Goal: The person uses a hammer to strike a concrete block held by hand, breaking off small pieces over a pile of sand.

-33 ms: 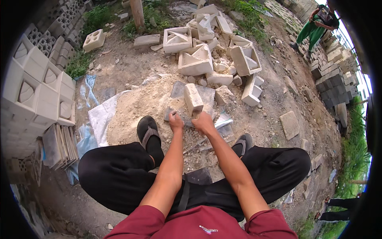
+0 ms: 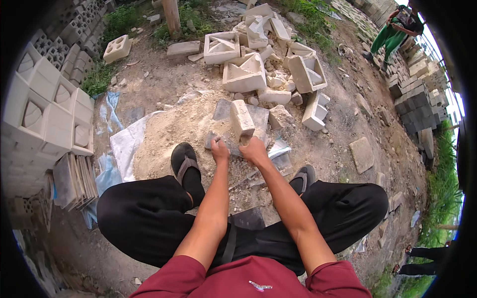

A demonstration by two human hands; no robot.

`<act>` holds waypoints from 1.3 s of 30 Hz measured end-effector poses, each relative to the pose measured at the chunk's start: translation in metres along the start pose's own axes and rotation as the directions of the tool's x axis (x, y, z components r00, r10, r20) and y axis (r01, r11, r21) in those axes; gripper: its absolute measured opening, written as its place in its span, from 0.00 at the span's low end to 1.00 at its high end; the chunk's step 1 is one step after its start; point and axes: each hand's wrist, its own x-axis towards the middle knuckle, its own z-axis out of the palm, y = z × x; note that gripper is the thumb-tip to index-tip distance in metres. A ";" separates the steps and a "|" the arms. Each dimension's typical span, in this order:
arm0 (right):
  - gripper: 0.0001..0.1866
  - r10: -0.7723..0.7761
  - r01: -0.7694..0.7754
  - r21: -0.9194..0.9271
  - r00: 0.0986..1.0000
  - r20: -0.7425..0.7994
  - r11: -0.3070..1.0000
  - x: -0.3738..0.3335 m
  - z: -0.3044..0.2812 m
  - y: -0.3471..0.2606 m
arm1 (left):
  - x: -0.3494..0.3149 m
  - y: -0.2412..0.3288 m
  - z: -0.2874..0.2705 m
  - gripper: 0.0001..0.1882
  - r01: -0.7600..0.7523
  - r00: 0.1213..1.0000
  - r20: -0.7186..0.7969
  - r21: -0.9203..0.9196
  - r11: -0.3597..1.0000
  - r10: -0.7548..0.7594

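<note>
My right hand (image 2: 254, 151) is closed at the near end of a dusty, pale rectangular block (image 2: 241, 118). A short brown part shows between fist and block, perhaps a handle; whether the two are joined I cannot make out. Beside it, my left hand (image 2: 219, 150) is closed on the edge of a flat grey piece (image 2: 209, 139), mostly hidden by the fingers. Under and beyond the block lies a dark grey board (image 2: 258, 115), dusted with pale powder. A rough broken chunk (image 2: 280, 117) sits at its right edge.
Crushed pale rubble (image 2: 166, 136) lies left on a white sheet (image 2: 128, 144). Broken decorative blocks (image 2: 244, 74) are heaped ahead. Stacked blocks (image 2: 54, 99) and leaning thin boards (image 2: 77, 181) stand left. A person in green trousers (image 2: 387, 43) stands far right; another person's dark-clad legs (image 2: 427, 260) show lower right.
</note>
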 end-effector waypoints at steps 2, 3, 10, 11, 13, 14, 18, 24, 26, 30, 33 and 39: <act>0.29 -0.057 0.058 0.001 0.997 -0.055 0.998 -0.021 0.014 -0.041 | 0.027 -0.017 -0.026 0.19 -0.098 0.991 -0.094 -0.048 0.994 0.094; 0.29 -0.075 0.084 0.066 0.989 -0.131 0.994 -0.021 0.022 -0.037 | 0.026 -0.015 -0.021 0.19 -0.101 0.992 -0.087 -0.052 0.994 0.096; 0.29 -0.063 0.050 -0.123 0.993 -0.104 0.991 -0.012 0.028 -0.009 | 0.004 0.006 -0.016 0.17 -0.288 0.934 -0.197 0.079 0.954 0.298; 0.29 -0.072 0.071 -0.060 0.997 -0.011 0.996 -0.010 0.019 -0.022 | 0.012 0.005 -0.023 0.17 -0.332 0.903 -0.252 0.104 0.938 0.347; 0.25 -0.071 0.070 -0.016 0.997 -0.044 0.997 -0.004 0.010 -0.020 | 0.012 0.010 -0.018 0.16 -0.271 0.940 -0.228 -0.043 0.962 0.255; 0.25 -0.066 0.066 -0.018 0.997 -0.042 0.998 -0.005 0.007 -0.016 | 0.013 0.012 -0.015 0.15 -0.202 0.967 -0.193 -0.185 0.962 0.166; 0.33 -0.068 0.081 0.045 0.968 -0.241 0.996 -0.005 0.013 0.018 | 0.014 0.030 0.005 0.14 -0.305 0.927 -0.308 -0.290 0.907 0.213; 0.32 0.008 0.001 0.053 0.984 -0.177 0.999 0.004 -0.003 0.043 | 0.025 0.048 0.028 0.13 -0.439 0.892 -0.277 -0.339 0.832 0.358; 0.33 0.103 -0.090 0.078 0.980 -0.173 0.993 0.006 -0.005 0.056 | 0.008 0.055 0.048 0.09 -0.394 0.917 -0.216 -0.342 0.853 0.336; 0.31 0.219 -0.153 0.263 0.945 -0.242 0.953 0.005 0.000 0.073 | -0.009 0.056 0.065 0.13 0.128 0.969 0.244 -0.636 0.761 0.042; 0.28 0.208 -0.150 0.248 0.952 -0.225 0.957 0.014 0.002 0.099 | -0.025 0.052 0.081 0.11 0.377 0.923 0.338 -0.709 0.596 -0.182; 0.22 0.138 -0.053 0.299 0.953 -0.269 0.953 0.015 0.014 0.094 | -0.008 0.043 0.073 0.14 -0.249 0.927 0.237 -0.194 0.949 0.292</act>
